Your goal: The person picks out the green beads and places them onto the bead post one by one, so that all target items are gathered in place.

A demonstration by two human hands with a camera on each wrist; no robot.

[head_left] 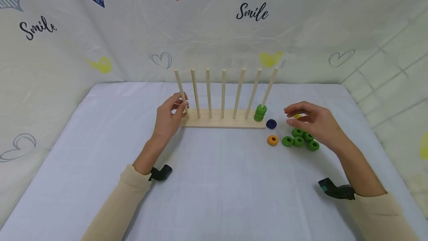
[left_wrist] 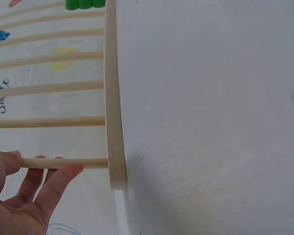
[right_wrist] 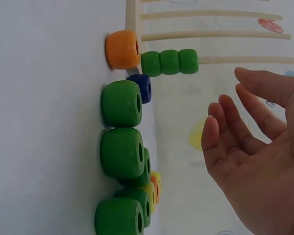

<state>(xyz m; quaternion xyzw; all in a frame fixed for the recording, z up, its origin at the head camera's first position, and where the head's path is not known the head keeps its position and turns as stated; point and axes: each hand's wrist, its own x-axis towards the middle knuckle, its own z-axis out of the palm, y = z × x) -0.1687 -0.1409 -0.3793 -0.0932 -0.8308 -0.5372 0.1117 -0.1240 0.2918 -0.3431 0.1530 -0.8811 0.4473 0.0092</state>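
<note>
A wooden rack with a row of upright pegs stands on the table, its base (head_left: 220, 120) long and flat. My left hand (head_left: 169, 116) holds the leftmost peg (left_wrist: 93, 163) between thumb and fingers, low on its length. Three green beads (right_wrist: 169, 62) are stacked on the rightmost peg (head_left: 269, 88). Above the loose beads on the right hovers my right hand (head_left: 314, 122), fingers loosely bent and nothing between them. Beneath and beside it lie several loose green beads (head_left: 298, 141). A dark blue bead (head_left: 271, 124) and an orange bead (head_left: 272, 140) sit nearer the rack.
Yellow and orange beads (right_wrist: 155, 188) lie behind the green ones, partly hidden; in the head view my right hand covers most of them. A white cloth (head_left: 214, 181) covers the table. Behind it hangs a printed backdrop (head_left: 207, 29) with hearts and lettering.
</note>
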